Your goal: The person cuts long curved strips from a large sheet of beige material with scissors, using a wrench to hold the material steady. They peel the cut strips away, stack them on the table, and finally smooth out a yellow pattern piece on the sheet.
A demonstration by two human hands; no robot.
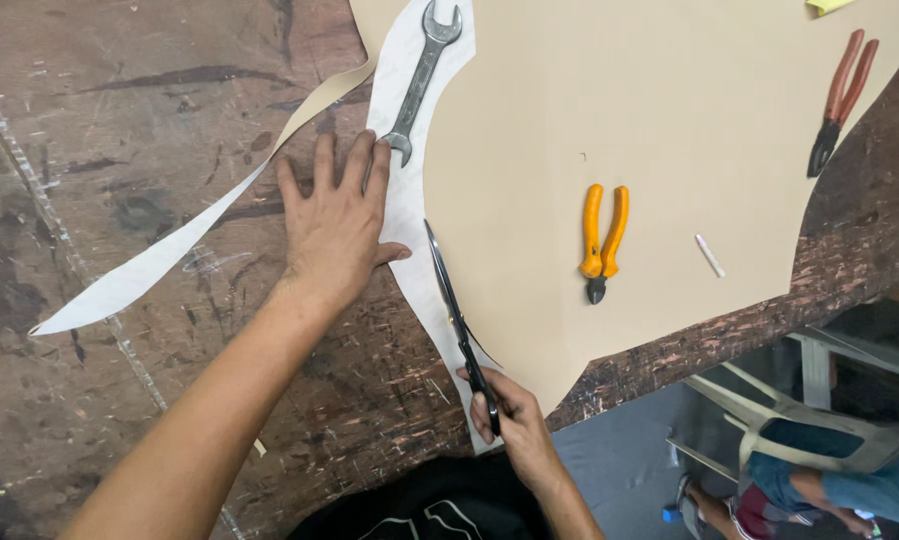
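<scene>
Scissors (458,318) are cutting along the white pattern (410,215), gripped in right hand (510,415); left hand (338,225), flat and released, is pinning pattern just left of scissors. Next cut needs steady curve-following.

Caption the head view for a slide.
Right hand works black scissors along tan sheet; left hand flat beside a wrench.

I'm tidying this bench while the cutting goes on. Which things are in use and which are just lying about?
In use: scissors in right hand; tan sheet; white pattern piece under left hand; wrench lying on it.
Lying about: orange pliers; red pliers; chalk stick; cut-off strip.
</scene>
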